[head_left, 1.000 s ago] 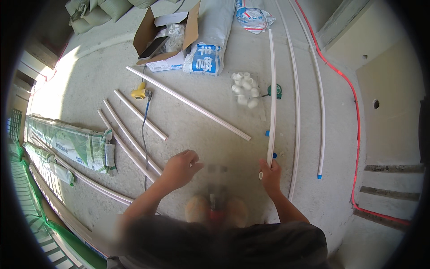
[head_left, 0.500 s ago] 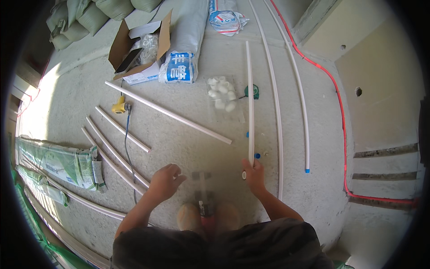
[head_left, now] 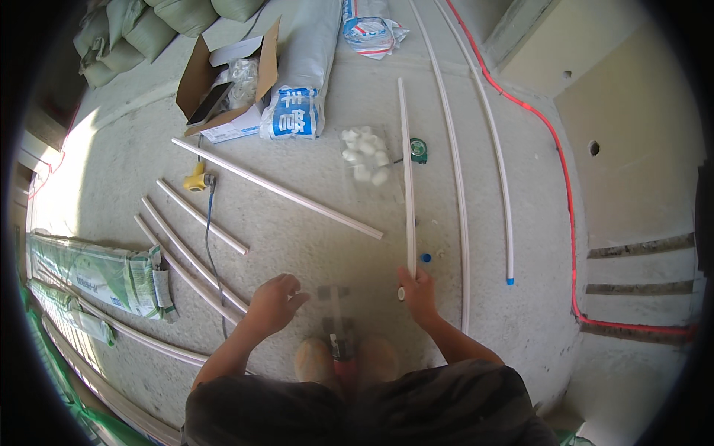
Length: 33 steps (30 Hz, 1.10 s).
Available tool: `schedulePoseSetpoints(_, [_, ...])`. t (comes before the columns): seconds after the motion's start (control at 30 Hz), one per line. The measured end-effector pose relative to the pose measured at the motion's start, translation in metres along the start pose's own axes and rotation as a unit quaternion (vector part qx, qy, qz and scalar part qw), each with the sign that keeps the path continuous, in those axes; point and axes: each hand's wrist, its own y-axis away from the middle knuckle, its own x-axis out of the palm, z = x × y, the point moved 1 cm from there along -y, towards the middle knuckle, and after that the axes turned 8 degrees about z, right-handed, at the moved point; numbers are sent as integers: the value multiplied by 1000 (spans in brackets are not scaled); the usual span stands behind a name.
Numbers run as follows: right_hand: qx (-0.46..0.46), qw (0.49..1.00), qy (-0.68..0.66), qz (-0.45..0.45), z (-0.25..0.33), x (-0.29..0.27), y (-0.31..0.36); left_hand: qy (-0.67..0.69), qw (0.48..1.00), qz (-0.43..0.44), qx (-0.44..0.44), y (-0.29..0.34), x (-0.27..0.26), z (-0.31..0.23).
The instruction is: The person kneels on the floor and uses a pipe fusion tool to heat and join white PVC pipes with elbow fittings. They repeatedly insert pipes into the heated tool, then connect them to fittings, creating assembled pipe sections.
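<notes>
Head view: right hand (head_left: 420,292) is closed around a pipe (head_left: 407,178) extending ahead of it, apparently positioning it; left hand (head_left: 274,303), half-curled, seemingly empty, must close for any two-handed move.

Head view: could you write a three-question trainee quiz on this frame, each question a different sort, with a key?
1. Multiple choice. What does the right hand hold?
A) a cardboard box
B) a white pipe
C) a blue cap
2. True or false: the left hand is holding a yellow connector.
3. Fill in the blank: in the picture, the green tape measure lies to the ____ of the white fittings.

Key: 1. B; 2. False, nothing shows in its grasp; 3. right.
</notes>
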Motion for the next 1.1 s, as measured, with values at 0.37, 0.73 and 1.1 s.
schedulePoseSetpoints(0.37, [17,999,-43,24,7,7,2,-10,1000,-1,-9,0,5,5])
schedulePoseSetpoints(0.73, [3,997,-59,46,-4,9,0,-30,999,-5,16,-3,1,9])
schedulePoseSetpoints(1.1, [127,907,-337,218,9,6,13,1,1000,-3,-13,-11,-2,5])
